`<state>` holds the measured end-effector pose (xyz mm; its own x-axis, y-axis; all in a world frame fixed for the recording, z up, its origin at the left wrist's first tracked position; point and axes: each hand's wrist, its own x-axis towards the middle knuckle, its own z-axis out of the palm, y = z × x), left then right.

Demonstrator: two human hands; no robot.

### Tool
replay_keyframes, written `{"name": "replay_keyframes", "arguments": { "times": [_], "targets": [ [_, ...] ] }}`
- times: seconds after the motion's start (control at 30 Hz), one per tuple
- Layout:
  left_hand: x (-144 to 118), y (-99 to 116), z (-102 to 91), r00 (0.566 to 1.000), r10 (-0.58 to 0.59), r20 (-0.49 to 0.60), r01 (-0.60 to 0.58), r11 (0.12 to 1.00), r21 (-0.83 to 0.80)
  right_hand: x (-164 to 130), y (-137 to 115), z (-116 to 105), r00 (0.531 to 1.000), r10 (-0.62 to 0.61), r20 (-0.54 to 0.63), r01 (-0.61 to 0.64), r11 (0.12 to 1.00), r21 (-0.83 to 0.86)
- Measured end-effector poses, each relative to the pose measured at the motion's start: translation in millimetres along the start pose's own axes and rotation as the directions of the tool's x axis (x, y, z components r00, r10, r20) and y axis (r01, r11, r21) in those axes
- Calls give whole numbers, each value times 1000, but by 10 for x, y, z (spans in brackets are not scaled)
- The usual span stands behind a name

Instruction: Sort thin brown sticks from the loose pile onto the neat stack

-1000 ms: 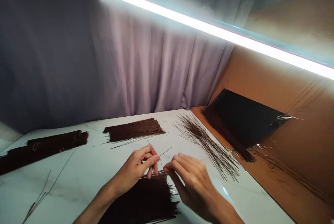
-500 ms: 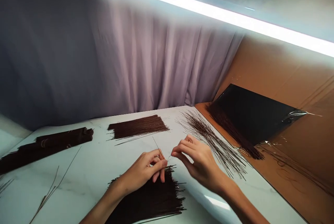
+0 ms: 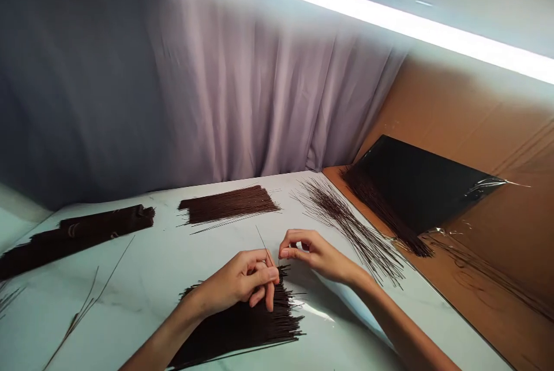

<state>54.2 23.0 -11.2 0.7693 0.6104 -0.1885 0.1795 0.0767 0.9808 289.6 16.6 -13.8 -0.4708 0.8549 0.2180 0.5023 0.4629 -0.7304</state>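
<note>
Where both hands (image 3: 277, 264) pinch, a thin stick (image 3: 263, 243) barely shows

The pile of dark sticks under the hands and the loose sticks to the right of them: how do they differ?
The pile under the hands is dense, its sticks packed side by side; the loose sticks are fanned out thinly, with the table showing between them. The left hand rests on the pile while pinching a single stick; no hand touches the loose sticks. Both are thin dark sticks lying flat.
</note>
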Motion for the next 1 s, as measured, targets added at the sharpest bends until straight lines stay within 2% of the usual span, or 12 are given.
{"name": "replay_keyframes", "arguments": {
  "times": [0.07, 0.13, 0.2, 0.27, 0.37, 0.5, 0.63, 0.73, 1.0],
  "targets": [
    [16, -34, 35, 999, 14, -34, -9, 989, 146, -31, -38, -72, 998, -53, 16, 54, 993, -109],
    [35, -58, 45, 991, 60, -121, -29, 969, 245, -111, -102, -60, 994, -111, -21, 102, 962, -252],
    [44, -60, 25, 972, 102, -209, -50, 970, 239, -203, -153, 27, 987, -133, -86, 103, 951, -292],
    [38, -46, -10, 962, 108, -252, -71, 986, 151, -261, -152, 136, 988, -93, -121, 68, 977, -202],
    [30, -31, -49, 972, 67, -226, -71, 997, -13, -257, -58, 227, 994, -8, -109, -3, 995, -101],
    [73, -77, -51, 985, 13, -171, -32, 994, -108, -215, 51, 209, 993, 30, -117, -42, 994, -104],
    [110, -124, -43, 971, 51, -235, -72, 994, -82, -224, -2, 223, 994, -35, -103, 18, 988, -156],
    [93, -104, -67, 967, 56, -249, -76, 995, -71, -247, -49, 200, 996, -38, -75, 24, 983, -184],
    [39, -76, -222, 968, -8, -250, 3, 1000, -24, -323, 54, -161, 990, -15, -142, -27, 957, -289]
  ]
}}
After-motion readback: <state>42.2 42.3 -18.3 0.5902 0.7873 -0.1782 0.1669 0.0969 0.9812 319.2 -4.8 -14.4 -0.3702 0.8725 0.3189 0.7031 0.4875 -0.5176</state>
